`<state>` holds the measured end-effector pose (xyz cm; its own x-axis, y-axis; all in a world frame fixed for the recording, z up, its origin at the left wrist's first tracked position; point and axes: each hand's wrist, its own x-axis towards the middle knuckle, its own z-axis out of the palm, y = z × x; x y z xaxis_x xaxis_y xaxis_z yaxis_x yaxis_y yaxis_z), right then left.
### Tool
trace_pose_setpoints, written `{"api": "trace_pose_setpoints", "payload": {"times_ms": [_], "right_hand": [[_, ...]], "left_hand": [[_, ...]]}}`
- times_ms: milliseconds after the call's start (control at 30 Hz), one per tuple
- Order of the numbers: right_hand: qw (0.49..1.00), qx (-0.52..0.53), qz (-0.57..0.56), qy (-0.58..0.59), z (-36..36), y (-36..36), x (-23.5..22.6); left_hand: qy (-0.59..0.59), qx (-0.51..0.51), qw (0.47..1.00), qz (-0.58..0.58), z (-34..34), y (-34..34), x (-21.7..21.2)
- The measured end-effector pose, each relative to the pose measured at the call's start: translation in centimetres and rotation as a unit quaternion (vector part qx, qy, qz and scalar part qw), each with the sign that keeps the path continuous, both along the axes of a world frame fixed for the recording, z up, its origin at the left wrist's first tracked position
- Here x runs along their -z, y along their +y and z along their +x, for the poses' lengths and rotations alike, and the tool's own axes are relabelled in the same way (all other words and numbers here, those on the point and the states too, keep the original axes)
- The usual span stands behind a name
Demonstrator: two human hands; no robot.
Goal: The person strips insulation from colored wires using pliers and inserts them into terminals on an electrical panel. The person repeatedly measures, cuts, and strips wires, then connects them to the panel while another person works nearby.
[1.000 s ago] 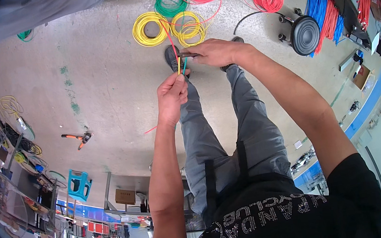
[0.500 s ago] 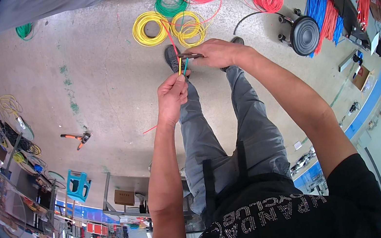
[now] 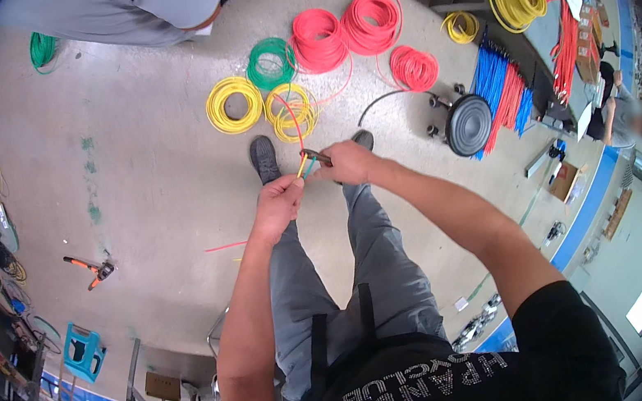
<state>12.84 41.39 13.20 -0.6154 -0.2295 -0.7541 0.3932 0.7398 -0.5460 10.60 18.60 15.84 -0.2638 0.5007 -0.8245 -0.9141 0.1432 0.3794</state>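
Observation:
My left hand (image 3: 279, 205) pinches a few thin wires in front of my shins; a yellow wire (image 3: 301, 168) and a green wire (image 3: 310, 168) stick up past its fingers. In my right hand (image 3: 350, 164) is a dark pair of pliers (image 3: 319, 157), its jaws at the upper ends of these wires. A red wire (image 3: 298, 126) runs up from the same spot toward the coils on the floor. Whether the jaws bite on a wire is too small to tell.
Beyond my feet lie yellow (image 3: 234, 105), green (image 3: 270, 64) and red wire coils (image 3: 316, 40). To the right are a round black stool (image 3: 468, 125) and blue wire bundles (image 3: 489, 77). Orange-handled cutters (image 3: 91, 270) and a teal stool (image 3: 83, 352) stand left. A person in grey (image 3: 126, 5) is at the top left.
The whole view has shifted, so the floor and both hands appear lower and further left. The pliers stay at the wire ends. More of the person in grey shows.

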Motion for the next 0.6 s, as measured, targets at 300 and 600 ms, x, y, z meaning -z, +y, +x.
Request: {"api": "trace_pose_setpoints", "payload": {"times_ms": [300,600], "right_hand": [[0.921,0.377,-0.019,-0.094,11.2,-0.9,-6.4],[0.916,0.210,-0.328,0.097,7.8,-11.9,-26.0]], "left_hand": [[0.025,-0.078,0.997,0.013,1.3,-4.4,-6.1],[0.218,-0.423,0.866,0.154,3.6,-5.7,-27.2]]}}
